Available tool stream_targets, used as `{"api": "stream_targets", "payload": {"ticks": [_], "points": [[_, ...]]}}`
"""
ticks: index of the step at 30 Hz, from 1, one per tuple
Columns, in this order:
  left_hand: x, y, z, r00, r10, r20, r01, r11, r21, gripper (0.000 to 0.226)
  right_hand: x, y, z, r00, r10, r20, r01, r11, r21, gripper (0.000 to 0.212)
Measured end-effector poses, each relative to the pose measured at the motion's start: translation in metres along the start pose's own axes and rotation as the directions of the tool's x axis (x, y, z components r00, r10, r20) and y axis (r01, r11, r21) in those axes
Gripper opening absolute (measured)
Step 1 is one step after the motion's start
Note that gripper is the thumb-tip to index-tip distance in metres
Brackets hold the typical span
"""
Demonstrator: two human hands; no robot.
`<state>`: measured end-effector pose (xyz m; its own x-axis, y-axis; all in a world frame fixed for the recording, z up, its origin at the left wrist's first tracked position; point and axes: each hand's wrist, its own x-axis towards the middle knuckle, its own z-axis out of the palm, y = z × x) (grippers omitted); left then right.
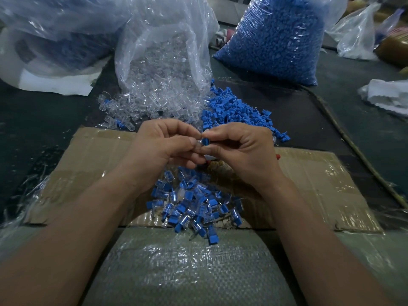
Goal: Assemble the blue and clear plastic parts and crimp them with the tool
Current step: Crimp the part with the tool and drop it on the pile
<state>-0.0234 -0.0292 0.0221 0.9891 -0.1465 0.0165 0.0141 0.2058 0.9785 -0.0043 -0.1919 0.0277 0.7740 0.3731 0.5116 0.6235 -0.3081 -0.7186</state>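
Beyond the grip lie an open bag of clear parts (163,69) and a loose blue pile (234,111). Below it, assembled pieces (194,206) are heaped on cardboard (309,184). The left hand (163,146) pinches a clear part (198,144) and the right hand (242,149) pinches a small blue part (206,141). The two parts touch between the fingertips, lying roughly hand to hand.

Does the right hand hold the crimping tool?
No, the right hand pinches a small blue part against the clear part in the left hand.
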Motion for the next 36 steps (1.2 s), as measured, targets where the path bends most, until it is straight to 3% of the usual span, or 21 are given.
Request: {"api": "stream_targets", "payload": {"ticks": [9,15,20,26,31,36], "points": [[0.000,-0.001,0.003,0.998,-0.010,-0.059,0.015,0.996,0.092,0.019,0.001,-0.001,-0.001,0.996,-0.047,0.078,0.054,0.995,-0.089,0.027],[0.000,-0.001,0.002,0.998,-0.016,-0.060,0.021,0.997,0.076,0.018,0.001,-0.002,-0.002,0.994,0.006,0.110,0.002,0.998,-0.070,0.032],[0.002,-0.001,-0.002,0.995,-0.029,-0.096,0.031,0.999,0.024,0.016,0.001,0.000,-0.021,0.972,0.231,0.047,-0.231,0.973,-0.013,0.018],[0.004,-0.002,-0.005,0.992,-0.042,-0.120,0.042,0.999,-0.005,0.017,-0.002,0.011,-0.056,0.871,0.474,0.131,-0.416,0.852,-0.317,0.013],[0.005,-0.003,-0.006,0.988,-0.046,-0.145,0.044,0.999,-0.016,0.016,-0.004,0.010,-0.056,0.704,0.637,0.314,-0.455,0.744,-0.490,0.047],[0.005,-0.003,-0.005,0.986,-0.045,-0.158,0.044,0.999,-0.010,0.017,-0.003,0.013,-0.052,0.683,0.643,0.346,-0.365,0.710,-0.602,0.076]]}}
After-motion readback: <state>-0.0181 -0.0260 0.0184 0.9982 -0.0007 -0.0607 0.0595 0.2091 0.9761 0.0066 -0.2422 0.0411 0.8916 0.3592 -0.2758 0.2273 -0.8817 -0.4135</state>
